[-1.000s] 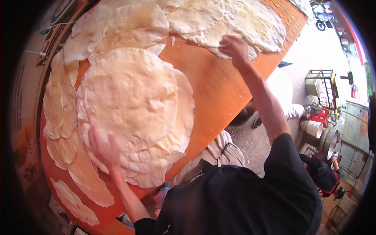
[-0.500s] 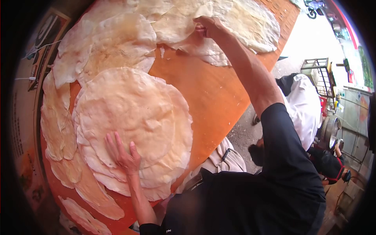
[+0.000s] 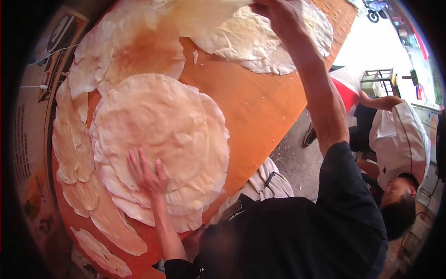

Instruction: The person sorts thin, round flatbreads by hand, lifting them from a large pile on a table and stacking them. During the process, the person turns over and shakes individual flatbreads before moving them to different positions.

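My left hand (image 3: 149, 177) lies flat, fingers spread, on a stack of thin round dough sheets (image 3: 162, 116). At the top edge of the view, my right hand (image 3: 281, 13) grips the edge of a thin, pale dough sheet (image 3: 197, 18). That sheet is lifted and smeared by motion, stretching leftward from the fingers; my fingertips are partly cut off by the frame. Beneath and right of it, more wrinkled sheets (image 3: 246, 46) lie on the orange table (image 3: 253, 116).
Long dough pieces (image 3: 74, 139) lie along the table's left side. A cardboard box (image 3: 28, 139) with a white cable stands beyond that edge. At right, a person in a white top (image 3: 402, 139) bends near the table, one hand at a red object (image 3: 346, 94).
My right hand has moved up and slightly right, raising a dough sheet off the far pile. My left hand stays on the stack. The person in white has shifted rightward.
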`<action>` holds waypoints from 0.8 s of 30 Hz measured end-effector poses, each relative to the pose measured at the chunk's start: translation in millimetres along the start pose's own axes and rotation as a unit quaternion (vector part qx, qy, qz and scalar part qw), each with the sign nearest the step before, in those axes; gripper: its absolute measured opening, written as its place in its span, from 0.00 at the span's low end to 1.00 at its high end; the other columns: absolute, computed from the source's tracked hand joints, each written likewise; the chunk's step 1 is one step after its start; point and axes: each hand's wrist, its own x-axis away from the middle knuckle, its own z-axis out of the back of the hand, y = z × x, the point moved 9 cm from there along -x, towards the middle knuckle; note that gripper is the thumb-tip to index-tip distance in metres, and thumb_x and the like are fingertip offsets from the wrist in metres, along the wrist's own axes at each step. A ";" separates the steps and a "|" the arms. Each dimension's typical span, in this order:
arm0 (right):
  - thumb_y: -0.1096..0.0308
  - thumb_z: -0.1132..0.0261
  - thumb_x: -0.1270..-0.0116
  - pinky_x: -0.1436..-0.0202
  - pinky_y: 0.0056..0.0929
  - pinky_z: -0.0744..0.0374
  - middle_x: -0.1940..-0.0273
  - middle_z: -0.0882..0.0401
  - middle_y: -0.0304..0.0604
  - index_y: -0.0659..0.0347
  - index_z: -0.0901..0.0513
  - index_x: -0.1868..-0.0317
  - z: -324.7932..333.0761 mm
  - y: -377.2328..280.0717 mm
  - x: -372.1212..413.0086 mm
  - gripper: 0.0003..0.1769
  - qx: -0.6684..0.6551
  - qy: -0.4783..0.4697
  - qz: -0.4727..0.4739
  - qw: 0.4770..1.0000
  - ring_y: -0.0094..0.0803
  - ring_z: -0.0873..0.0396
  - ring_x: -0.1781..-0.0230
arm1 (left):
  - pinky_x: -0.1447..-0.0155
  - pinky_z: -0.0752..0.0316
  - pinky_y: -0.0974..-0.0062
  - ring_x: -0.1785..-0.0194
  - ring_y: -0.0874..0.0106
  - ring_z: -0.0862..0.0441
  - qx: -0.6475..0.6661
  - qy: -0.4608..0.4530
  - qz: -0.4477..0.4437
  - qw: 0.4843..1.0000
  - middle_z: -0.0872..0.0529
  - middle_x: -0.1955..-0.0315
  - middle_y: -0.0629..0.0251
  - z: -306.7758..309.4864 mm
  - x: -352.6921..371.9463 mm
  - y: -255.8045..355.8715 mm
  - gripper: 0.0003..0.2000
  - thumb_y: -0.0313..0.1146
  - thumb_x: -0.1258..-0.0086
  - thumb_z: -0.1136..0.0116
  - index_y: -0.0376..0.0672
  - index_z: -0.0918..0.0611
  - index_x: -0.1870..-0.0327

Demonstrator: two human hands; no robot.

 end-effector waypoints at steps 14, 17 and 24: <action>0.80 0.36 0.39 0.68 0.26 0.17 0.68 0.20 0.43 0.65 0.24 0.53 109.3 13.5 175.4 0.14 -0.041 0.039 -0.124 0.991 0.31 0.18 0.73 | 0.53 0.20 0.76 0.49 0.70 0.20 0.494 -0.155 0.101 0.850 0.18 0.52 0.57 -1.0 -15.8 128.2 0.17 0.33 0.27 0.43 0.36 0.21 0.41; 0.79 0.35 0.41 0.71 0.23 0.21 0.67 0.20 0.42 0.64 0.24 0.54 124.3 5.5 210.8 0.14 -0.057 0.042 -0.140 0.988 0.28 0.20 0.75 | 0.40 0.23 0.56 0.46 0.57 0.19 0.837 -0.316 0.318 0.313 0.19 0.48 0.49 -65.1 7.7 223.1 0.34 0.58 0.25 0.52 0.33 0.31 0.33; 0.82 0.37 0.43 0.75 0.23 0.21 0.69 0.18 0.46 0.64 0.24 0.55 125.7 76.2 319.0 0.14 -0.014 -0.004 -0.284 0.959 0.30 0.19 0.76 | 0.44 0.21 0.67 0.49 0.65 0.17 0.828 -0.229 0.301 0.414 0.17 0.51 0.57 -124.7 -40.5 205.3 0.24 0.39 0.31 0.42 0.33 0.27 0.39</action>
